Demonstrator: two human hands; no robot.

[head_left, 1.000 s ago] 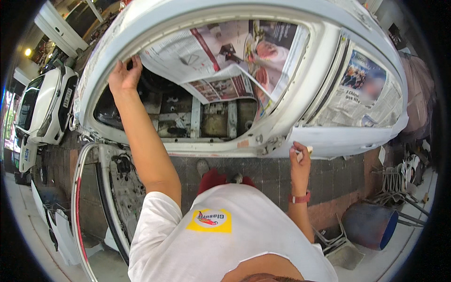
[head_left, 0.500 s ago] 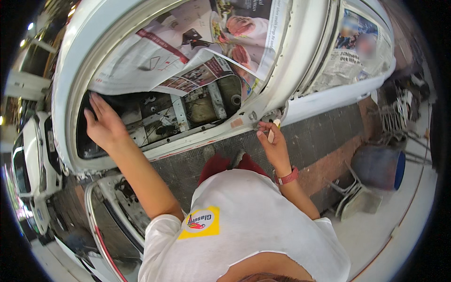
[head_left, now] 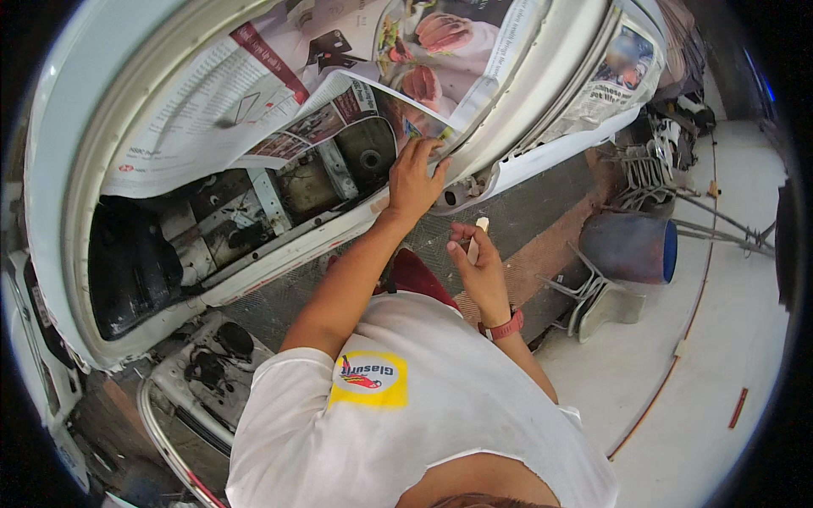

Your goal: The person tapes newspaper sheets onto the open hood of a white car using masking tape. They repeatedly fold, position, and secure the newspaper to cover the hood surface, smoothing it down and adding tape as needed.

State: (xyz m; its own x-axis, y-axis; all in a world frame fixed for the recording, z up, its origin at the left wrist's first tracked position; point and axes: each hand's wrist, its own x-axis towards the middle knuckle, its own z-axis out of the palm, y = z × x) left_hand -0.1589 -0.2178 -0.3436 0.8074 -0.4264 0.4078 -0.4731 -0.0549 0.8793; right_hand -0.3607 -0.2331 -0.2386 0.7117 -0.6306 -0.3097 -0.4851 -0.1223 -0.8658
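My left hand (head_left: 413, 182) lies against the lower right corner of the door opening, its fingertips on the edge of the newspaper sheets (head_left: 212, 118). Its thumb is apart from the fingers, and I see nothing held in it. The printed sheets cover the upper part of the opening in the white car body (head_left: 72, 161); their lower edge hangs loose over the bare interior. Close to my body, my right hand (head_left: 484, 271) is closed round a small, pale, flat stick (head_left: 482, 224), whose tip shows above the fingers.
More newspaper (head_left: 593, 106) covers the neighbouring opening. A detached car door (head_left: 199, 372) lies at lower left. On the right are a blue drum (head_left: 631, 245) and a pale chair (head_left: 608, 313), with metal racks behind. A long thin brown strip (head_left: 656, 411) runs along the white surface.
My left hand has moved right, from the far left of the opening to the newspaper's right corner. My right hand keeps the pale stick. The view has shifted.
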